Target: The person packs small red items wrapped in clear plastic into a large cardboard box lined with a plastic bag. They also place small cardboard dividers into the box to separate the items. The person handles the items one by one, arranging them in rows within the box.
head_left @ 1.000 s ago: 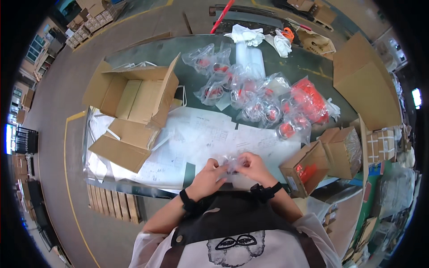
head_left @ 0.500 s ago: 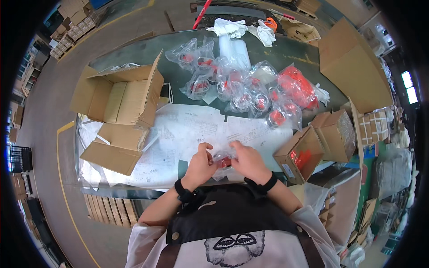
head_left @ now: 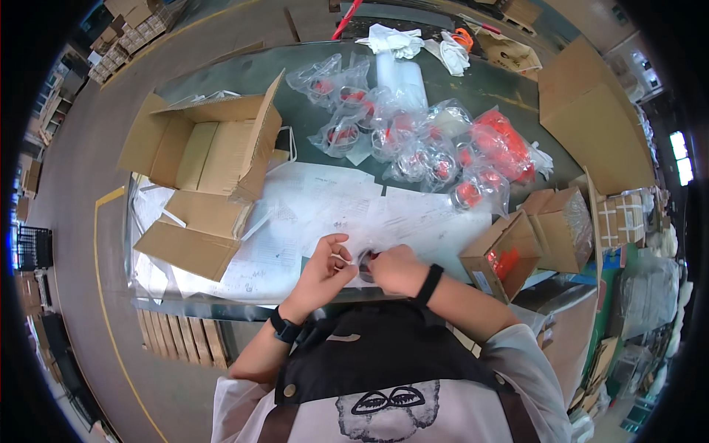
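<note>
A small clear plastic bag (head_left: 360,249) is between my hands, close to the table's near edge. My left hand (head_left: 325,272) is at its left side, with the thumb and curled fingers pinching the film. My right hand (head_left: 397,270) is closed at the bag's mouth, knuckles up, its fingertips mostly hidden. A dark, rounded part with a little red shows beside the right fingers; its kind cannot be made out. Farther out, a group of clear bags (head_left: 413,151) holds red and metallic parts.
Printed sheets (head_left: 317,199) cover the near tabletop. An open carton (head_left: 203,159) stands at the left. Small boxes (head_left: 502,255) with red pieces sit at the right, near a bag of red parts (head_left: 502,144). White gloves (head_left: 395,40) lie at the far edge.
My right hand has turned knuckles-up and closed over the bag's contents, covering most of the red part. My left fingers have spread slightly. The view has shifted a little.
</note>
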`<state>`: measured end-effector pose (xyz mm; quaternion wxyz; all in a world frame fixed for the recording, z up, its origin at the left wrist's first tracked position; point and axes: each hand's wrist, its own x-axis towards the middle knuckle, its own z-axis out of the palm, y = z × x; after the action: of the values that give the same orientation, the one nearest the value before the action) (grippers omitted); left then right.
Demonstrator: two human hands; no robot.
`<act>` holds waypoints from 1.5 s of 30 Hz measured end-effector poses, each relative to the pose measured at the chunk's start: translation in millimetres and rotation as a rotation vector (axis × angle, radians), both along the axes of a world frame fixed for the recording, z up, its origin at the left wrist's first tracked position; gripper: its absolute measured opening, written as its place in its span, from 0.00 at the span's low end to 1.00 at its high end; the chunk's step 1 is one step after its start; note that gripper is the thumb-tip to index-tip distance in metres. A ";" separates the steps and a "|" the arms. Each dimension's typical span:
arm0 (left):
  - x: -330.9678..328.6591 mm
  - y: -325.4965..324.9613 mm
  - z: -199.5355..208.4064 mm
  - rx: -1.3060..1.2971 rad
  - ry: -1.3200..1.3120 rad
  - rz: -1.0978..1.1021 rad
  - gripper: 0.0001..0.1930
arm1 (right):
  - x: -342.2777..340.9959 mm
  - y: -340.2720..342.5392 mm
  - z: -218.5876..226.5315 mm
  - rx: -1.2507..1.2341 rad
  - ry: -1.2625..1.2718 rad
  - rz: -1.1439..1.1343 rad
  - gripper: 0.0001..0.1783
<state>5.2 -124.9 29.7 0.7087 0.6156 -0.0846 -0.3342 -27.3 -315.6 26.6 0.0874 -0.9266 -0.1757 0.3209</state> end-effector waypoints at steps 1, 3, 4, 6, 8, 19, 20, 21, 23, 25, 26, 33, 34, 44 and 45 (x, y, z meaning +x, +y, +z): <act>-1.3 9.7 -7.5 0.045 -0.031 -0.036 0.26 | -0.6 -7.0 8.3 -0.028 0.013 0.018 0.08; -3.9 31.9 -27.2 0.140 -0.089 -0.103 0.28 | -9.4 -25.0 30.2 0.191 -0.097 -0.035 0.10; -3.7 34.3 -26.0 0.275 -0.158 -0.147 0.30 | -14.4 -36.4 38.6 0.345 -0.152 -0.086 0.12; -6.6 20.6 -19.0 0.285 -0.390 -0.159 0.30 | -16.1 -53.6 63.7 0.568 -0.064 -0.387 0.15; -8.7 -3.4 -15.8 0.210 -0.580 -0.141 0.25 | -21.0 -68.4 64.7 0.588 -0.138 -0.577 0.18; -10.8 -19.8 -55.3 0.436 -0.501 -0.213 0.18 | -27.7 -24.2 -37.1 0.152 -0.368 -0.379 0.07; -14.5 -15.1 -51.8 0.469 -0.640 -0.296 0.19 | -26.4 -19.9 -40.0 0.116 -0.422 -0.366 0.08; -17.6 -11.8 -48.0 0.498 -0.778 -0.373 0.20 | -22.8 -16.9 -40.5 0.104 -0.394 -0.353 0.08; -22.9 -14.8 -39.2 0.682 -0.770 -0.573 0.23 | -17.5 -13.9 -41.5 0.080 -0.340 -0.328 0.08; -23.3 -26.9 -28.3 0.892 -0.764 -0.688 0.25 | -13.3 -27.2 -33.7 0.230 -0.262 -0.348 0.09; -22.8 -30.5 -31.3 0.892 -0.796 -0.657 0.25 | -11.2 -34.4 -18.0 0.334 -0.209 -0.396 0.10; -3.5 -55.7 -52.6 0.832 -0.810 -0.749 0.23 | -39.7 -37.7 -13.0 0.209 -0.351 -0.114 0.15; -0.5 -48.3 -59.3 0.757 -0.815 -0.730 0.23 | -38.8 -33.7 -7.3 0.188 -0.343 -0.103 0.16; -23.3 62.4 -58.0 0.777 -0.658 -0.366 0.34 | -26.2 45.5 -26.7 0.405 -0.178 -0.217 0.15; -23.6 62.1 -42.8 0.809 -0.550 -0.263 0.38 | -25.4 50.3 -28.5 0.419 -0.100 -0.264 0.18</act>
<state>-18.4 -62.8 -13.1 0.3169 0.8901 -0.2087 -0.2524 -52.7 -265.2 -1.9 0.3098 -0.9179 -0.1200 0.2170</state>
